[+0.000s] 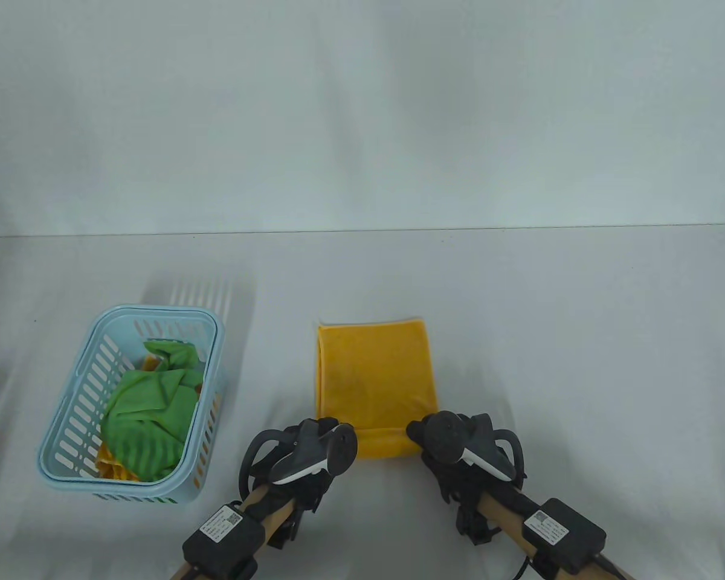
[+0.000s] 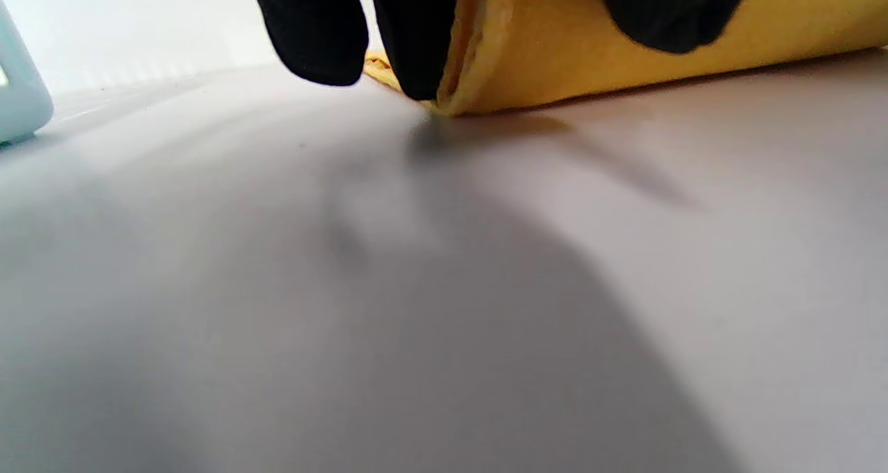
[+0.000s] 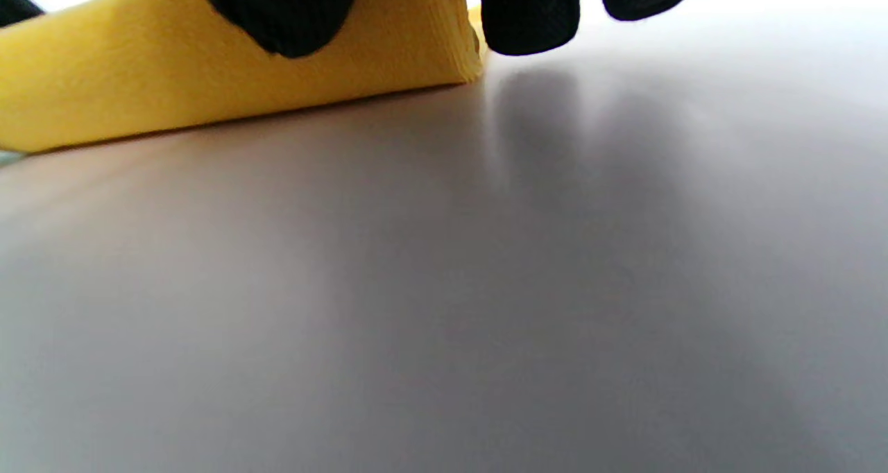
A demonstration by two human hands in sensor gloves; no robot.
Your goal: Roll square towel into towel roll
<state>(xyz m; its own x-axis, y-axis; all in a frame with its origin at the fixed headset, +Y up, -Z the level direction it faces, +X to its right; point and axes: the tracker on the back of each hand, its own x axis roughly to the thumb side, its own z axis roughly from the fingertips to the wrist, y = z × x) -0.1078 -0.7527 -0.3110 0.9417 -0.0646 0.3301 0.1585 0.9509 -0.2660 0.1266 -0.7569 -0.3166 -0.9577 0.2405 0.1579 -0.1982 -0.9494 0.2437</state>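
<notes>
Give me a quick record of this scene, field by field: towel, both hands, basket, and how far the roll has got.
towel: yellow towel, folded, flat on the table
roll progress: only the near edge is turned up into a first roll
left hand: grip on the near left end of the roll
right hand: grip on the near right end
basket: light blue, left of the towel, holds green cloth
</notes>
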